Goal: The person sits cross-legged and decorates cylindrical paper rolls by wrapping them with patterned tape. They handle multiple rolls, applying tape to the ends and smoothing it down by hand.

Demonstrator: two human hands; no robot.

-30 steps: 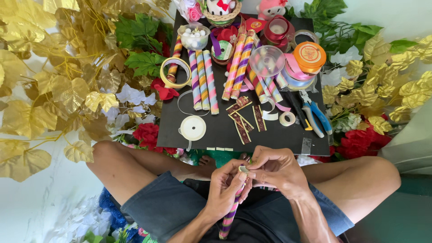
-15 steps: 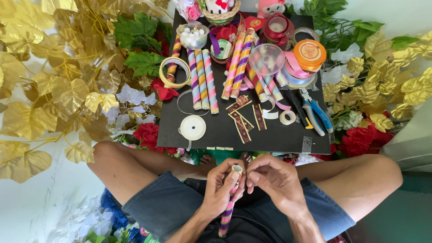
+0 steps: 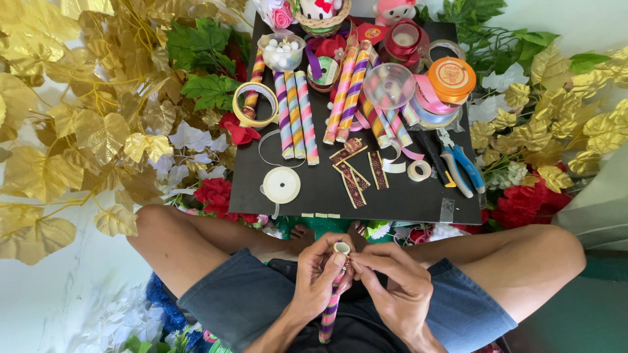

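Left hand (image 3: pixel 318 281) grips a striped tube (image 3: pixel 331 307) upright over the lap; right hand (image 3: pixel 391 284) pinches its top end. Both sit just below the near edge of a black board (image 3: pixel 327 189), knees hemming each side. Three striped tubes (image 3: pixel 295 116) lie side by side there, near a white spool (image 3: pixel 281 185). Gold leaves (image 3: pixel 85 111) crowd the left.
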